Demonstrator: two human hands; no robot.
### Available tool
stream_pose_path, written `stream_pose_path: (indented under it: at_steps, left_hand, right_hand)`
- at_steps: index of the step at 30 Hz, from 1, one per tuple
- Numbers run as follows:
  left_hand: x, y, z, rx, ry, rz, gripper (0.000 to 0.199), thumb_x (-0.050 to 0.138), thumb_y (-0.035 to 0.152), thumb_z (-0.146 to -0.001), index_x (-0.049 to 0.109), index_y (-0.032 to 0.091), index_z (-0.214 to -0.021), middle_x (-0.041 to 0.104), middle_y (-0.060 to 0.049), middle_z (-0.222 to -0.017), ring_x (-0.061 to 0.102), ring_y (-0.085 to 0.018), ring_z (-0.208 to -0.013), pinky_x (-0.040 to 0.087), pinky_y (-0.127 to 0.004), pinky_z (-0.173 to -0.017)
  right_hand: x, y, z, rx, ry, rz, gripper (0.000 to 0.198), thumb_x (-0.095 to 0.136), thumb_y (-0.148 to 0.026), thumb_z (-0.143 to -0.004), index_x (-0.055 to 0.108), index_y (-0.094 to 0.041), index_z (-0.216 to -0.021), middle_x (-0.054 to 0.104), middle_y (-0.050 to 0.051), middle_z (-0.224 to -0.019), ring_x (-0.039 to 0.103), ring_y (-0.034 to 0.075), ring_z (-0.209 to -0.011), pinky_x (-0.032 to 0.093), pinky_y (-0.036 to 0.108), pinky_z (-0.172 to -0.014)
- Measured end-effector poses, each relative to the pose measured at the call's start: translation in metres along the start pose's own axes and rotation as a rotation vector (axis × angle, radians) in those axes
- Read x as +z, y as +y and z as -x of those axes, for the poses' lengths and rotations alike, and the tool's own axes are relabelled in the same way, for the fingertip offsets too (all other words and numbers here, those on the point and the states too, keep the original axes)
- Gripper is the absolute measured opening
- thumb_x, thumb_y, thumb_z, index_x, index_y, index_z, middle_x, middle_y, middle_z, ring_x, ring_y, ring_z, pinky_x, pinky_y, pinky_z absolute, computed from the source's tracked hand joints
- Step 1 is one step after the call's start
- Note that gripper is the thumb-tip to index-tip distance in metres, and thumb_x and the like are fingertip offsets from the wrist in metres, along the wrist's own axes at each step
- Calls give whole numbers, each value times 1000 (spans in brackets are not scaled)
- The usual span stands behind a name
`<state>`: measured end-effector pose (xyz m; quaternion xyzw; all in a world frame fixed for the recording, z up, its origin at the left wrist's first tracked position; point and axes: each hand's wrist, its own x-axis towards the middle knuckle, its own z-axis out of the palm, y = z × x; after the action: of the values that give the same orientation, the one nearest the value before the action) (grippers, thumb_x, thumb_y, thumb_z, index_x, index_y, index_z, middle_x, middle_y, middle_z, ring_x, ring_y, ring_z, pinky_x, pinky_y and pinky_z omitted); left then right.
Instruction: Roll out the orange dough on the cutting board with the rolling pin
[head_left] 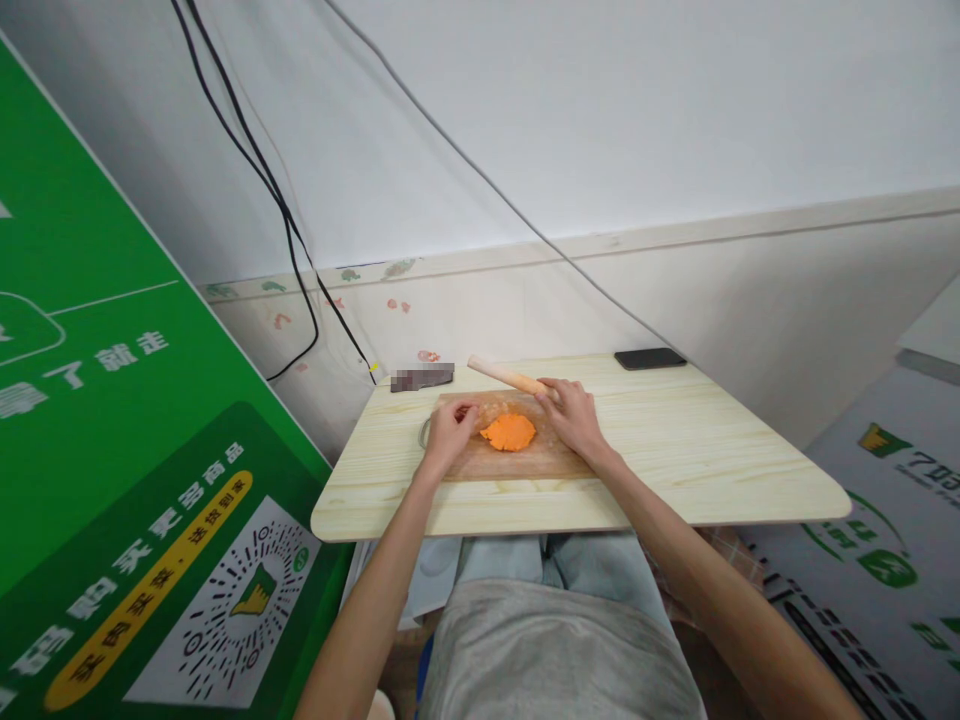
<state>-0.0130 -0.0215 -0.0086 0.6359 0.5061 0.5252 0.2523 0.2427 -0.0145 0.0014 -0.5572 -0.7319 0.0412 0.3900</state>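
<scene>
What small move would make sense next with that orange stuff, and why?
Perhaps bring the pale stick down over the orange dough-like piece: the right hand already grips the stick by one end, it isn't over the piece yet, and the piece lies flattened on the board with a ragged edge.

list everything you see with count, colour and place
table: 1, pale yellow, centre
board: 1, brown, on table
handle: 1, grey, board's left
lump: 1, orange, on board
pin: 1, tan, near board's far edge
phone: 1, black, table's far right
pixelated item: 1, dark, table's far left
wall: 1, white, behind table
cables: at least 3, black and grey, along wall
panels: 2, green at left, white at right
trousers: 1, pale blue, below table
shirt: 1, grey, bottom centre
left grip: 1, bare, left of lump
right grip: 1, bare, holding pin
</scene>
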Motion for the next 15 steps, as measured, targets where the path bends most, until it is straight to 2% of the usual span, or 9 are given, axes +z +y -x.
stream_pose_path:
  at_steps: [6, 11, 15]
  left_hand:
    - [-14, 4, 22, 18, -123, -9, 17, 71, 31, -88, 82, 19, -89, 82, -7, -88, 72, -20, -75, 55, -28, -66]
    - [-13, 9, 24, 7, -142, 4, 14, 72, 27, -87, 83, 20, -90, 82, -6, -88, 72, -19, -74, 55, -28, -66]
    - [-15, 6, 23, 14, -167, 30, 16, 75, 28, -84, 83, 19, -95, 83, -7, -95, 72, -18, -75, 57, -28, -67]
  right_hand:
    - [-1, -3, 1, -54, -49, 38, 37, 49, -39, -107, 68, -22, -134, 75, 12, -129, 63, 32, -116, 44, 47, -97]
    - [-4, -12, 4, -170, -127, 83, 38, 43, -36, -110, 65, -22, -138, 74, 12, -125, 65, 28, -113, 44, 42, -100]
    - [-6, -19, 5, -202, -180, 124, 38, 40, -35, -112, 64, -21, -139, 74, 12, -122, 67, 27, -113, 45, 39, -99]
